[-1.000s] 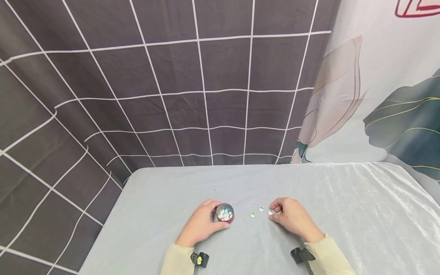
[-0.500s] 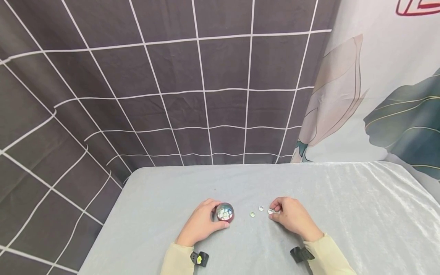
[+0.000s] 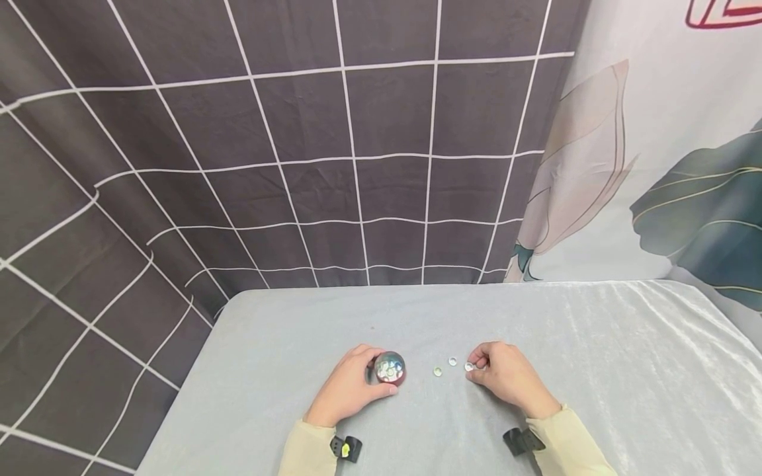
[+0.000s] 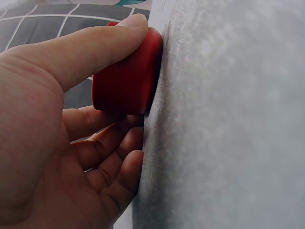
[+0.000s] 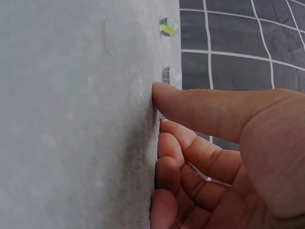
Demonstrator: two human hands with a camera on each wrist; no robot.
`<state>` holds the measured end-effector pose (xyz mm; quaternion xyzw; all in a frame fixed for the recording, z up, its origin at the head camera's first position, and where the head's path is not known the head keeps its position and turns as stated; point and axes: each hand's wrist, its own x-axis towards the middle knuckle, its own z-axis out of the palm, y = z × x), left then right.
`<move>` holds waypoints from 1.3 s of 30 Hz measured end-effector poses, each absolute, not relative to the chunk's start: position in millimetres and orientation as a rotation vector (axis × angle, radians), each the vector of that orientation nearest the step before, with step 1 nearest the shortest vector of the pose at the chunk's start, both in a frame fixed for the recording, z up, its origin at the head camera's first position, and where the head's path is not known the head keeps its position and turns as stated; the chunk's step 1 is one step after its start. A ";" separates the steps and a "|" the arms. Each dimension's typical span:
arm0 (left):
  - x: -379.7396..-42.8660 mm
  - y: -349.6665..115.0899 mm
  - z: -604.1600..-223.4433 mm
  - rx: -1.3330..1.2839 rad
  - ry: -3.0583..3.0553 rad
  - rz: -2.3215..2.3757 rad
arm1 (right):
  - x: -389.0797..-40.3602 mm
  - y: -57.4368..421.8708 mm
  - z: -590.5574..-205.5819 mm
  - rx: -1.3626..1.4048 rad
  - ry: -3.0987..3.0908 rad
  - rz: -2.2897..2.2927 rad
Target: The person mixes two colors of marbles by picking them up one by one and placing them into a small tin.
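On the left, my left hand (image 3: 348,387) grips a small round red cup (image 3: 389,367), whose top view shows a shiny, mirror-like inside. In the left wrist view the cup's smooth red wall (image 4: 126,78) stands on the cloth, thumb across it and fingers round the far side. My right hand (image 3: 506,373) pinches a clear glass marble (image 3: 469,366) between thumb and fingertips at the cloth. That marble is hidden behind the thumb (image 5: 200,109) in the right wrist view. Between the hands lie two more marbles, a yellow-green one (image 3: 437,371) and a clear one (image 3: 452,361).
A pale grey velvety cloth (image 3: 297,324) covers the table, its far edge close to a dark gridded curtain (image 3: 393,192). At the right hangs a white curtain with leaf prints (image 3: 595,231). Each wrist wears a black strapped camera (image 3: 351,449).
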<state>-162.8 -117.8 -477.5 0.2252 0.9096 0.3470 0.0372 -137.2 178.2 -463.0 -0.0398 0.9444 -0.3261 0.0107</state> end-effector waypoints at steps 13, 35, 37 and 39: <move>-161.6 -118.6 -477.8 0.706 2.799 1.057 | -136.4 178.6 -463.5 -0.123 2.949 -1.020; -162.1 -118.6 -478.7 0.704 2.800 1.066 | -137.1 179.9 -462.5 -0.150 2.938 -1.047; -162.1 -118.6 -478.5 0.702 2.798 1.067 | -137.1 179.9 -462.2 -0.145 2.937 -1.045; -162.5 -118.4 -478.6 0.696 2.796 1.069 | -137.2 179.9 -461.8 -0.142 2.935 -1.048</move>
